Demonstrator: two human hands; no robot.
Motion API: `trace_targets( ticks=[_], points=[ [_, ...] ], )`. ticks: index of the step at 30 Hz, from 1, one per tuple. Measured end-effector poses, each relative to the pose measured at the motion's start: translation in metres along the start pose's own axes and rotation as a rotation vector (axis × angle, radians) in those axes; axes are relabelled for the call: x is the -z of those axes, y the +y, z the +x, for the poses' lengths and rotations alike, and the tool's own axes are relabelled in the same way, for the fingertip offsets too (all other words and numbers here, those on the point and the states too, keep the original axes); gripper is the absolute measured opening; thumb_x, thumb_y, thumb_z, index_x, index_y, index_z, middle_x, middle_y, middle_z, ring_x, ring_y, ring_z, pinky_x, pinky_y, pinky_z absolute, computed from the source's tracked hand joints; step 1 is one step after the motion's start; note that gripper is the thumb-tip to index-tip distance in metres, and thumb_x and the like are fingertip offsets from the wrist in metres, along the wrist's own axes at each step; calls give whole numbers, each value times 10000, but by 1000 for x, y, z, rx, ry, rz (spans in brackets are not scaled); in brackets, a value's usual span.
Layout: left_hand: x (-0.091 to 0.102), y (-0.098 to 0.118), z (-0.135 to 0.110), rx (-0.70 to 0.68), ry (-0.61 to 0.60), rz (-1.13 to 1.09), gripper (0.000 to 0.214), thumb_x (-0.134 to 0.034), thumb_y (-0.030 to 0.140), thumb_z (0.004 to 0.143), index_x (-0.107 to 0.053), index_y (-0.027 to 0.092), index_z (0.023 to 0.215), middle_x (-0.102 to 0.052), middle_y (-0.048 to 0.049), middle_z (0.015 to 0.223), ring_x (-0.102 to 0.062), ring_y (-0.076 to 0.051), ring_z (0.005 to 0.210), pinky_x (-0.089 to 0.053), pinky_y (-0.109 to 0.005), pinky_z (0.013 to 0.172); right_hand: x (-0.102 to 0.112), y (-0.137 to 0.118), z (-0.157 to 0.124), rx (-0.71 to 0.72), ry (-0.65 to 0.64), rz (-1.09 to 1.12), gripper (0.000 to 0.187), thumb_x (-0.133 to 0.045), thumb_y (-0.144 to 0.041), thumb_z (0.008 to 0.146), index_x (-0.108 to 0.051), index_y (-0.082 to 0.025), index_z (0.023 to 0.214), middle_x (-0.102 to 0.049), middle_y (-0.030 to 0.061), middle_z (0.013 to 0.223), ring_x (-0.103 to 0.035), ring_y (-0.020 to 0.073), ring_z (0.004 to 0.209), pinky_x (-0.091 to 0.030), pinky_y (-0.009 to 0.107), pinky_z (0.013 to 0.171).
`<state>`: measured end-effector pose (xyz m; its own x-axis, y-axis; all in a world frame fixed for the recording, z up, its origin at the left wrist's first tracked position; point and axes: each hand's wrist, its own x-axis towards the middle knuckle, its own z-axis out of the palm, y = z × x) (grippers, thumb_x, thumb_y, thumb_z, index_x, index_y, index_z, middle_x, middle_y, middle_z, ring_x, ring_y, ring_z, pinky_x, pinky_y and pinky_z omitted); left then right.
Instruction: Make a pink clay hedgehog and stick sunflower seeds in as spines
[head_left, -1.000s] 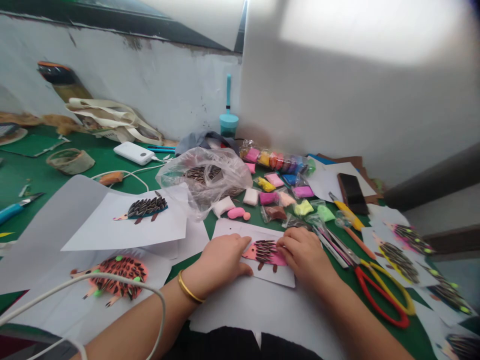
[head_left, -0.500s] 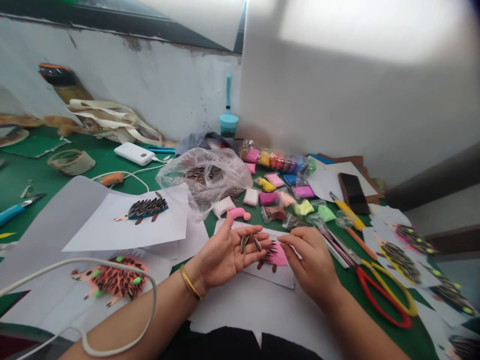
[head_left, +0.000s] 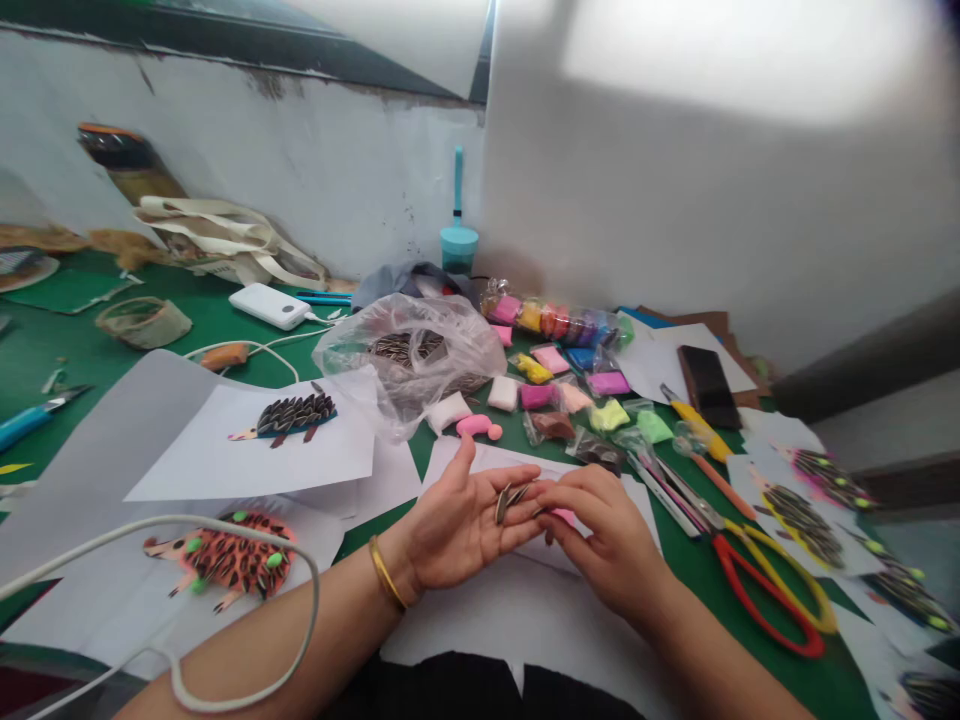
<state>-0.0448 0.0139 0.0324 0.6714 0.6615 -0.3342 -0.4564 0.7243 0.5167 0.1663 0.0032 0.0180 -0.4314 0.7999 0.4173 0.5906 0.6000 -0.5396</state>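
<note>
My left hand (head_left: 469,525) lies palm up with its fingers stretched out, carrying a few striped sunflower seeds (head_left: 510,500) on the fingers. Against its fingertips is my right hand (head_left: 611,535), thumb and fingers bent inward in a pinch; whatever is between those tips is hidden. Below both hands is a sheet of white paper (head_left: 634,500) with a pink clay shape (head_left: 564,516), mostly covered by the right hand. Just beyond the left thumb sits a pink clay piece (head_left: 474,426).
A clear plastic bag (head_left: 352,350) of sunflower seeds and several clay packets (head_left: 540,397) lie at the back. Hedgehog pictures (head_left: 296,415) on paper are at both sides. Scissors (head_left: 765,590), a phone (head_left: 709,385) and a utility knife (head_left: 701,425) lie right. A white cable (head_left: 311,600) loops over the left side.
My right hand has moved left onto the fingertips of my left hand and now covers most of the pink shape. The seeds on the left fingers have shifted slightly.
</note>
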Motion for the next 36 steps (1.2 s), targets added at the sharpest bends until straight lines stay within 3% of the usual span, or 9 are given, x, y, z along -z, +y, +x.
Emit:
trace_targets(
  ticks=[4,6,8,10,13,18,25,30,36],
  points=[
    [5,6,4,-154,170,-69,621,-375,640,959,-603,109,1187,-634,-126,1098,-635,-171,989,-514,-263,847,10,22,-1,-250,86,30,131,-550,-290,935,-670,-237,938,-695,22,878,-624,183,794,-472,308,724],
    [10,11,6,-262,314,96,518,-500,597,928,-632,143,1140,-586,-23,823,-561,-91,683,-448,-189,599,12,34,-2,-399,10,5,130,-562,-314,916,-668,-240,914,-703,9,866,-627,180,760,-466,298,684],
    [15,14,6,-316,405,423,452,-614,553,867,-668,158,1078,-460,43,656,-404,-68,530,-319,-189,490,12,42,-2,-488,-89,-11,117,-574,-319,893,-659,-240,882,-698,-2,843,-623,180,739,-453,294,656],
    [19,16,5,-319,445,834,434,-696,521,796,-697,171,1053,-430,53,621,-383,-86,534,-297,-214,505,10,46,-2,-490,-147,-48,103,-572,-299,877,-646,-235,845,-685,-1,827,-617,186,751,-446,301,668],
    [24,12,4,-332,457,1365,536,-760,510,725,-683,220,1169,-581,10,774,-512,-145,669,-390,-261,619,7,47,-1,-364,-128,-130,111,-546,-254,868,-636,-221,814,-667,27,853,-604,214,850,-444,338,766],
    [31,2,6,-332,399,1846,669,-768,451,728,-585,203,1323,-665,-65,1052,-615,-255,938,-457,-348,830,6,50,0,-267,-72,-188,114,-546,-212,857,-639,-210,791,-656,47,868,-588,224,880,-432,350,802],
    [37,-1,8,-245,393,2029,614,-755,459,734,-582,215,1270,-653,-68,1043,-629,-275,948,-472,-354,795,1,49,0,-271,-97,-191,121,-554,-203,859,-633,-210,768,-652,44,852,-582,220,868,-425,346,795],
    [36,-2,9,-234,388,2056,510,-762,473,725,-609,230,1147,-648,-46,980,-630,-259,902,-458,-335,747,-1,46,1,-292,-113,-201,123,-549,-199,861,-635,-211,774,-646,42,857,-571,218,869,-417,348,803],
    [36,-1,9,-194,394,2067,496,-744,482,739,-604,242,1150,-641,-42,976,-624,-250,893,-449,-330,735,-2,46,1,-306,-138,-251,127,-553,-196,861,-635,-210,766,-646,41,857,-562,215,863,-413,343,795]
  ],
)
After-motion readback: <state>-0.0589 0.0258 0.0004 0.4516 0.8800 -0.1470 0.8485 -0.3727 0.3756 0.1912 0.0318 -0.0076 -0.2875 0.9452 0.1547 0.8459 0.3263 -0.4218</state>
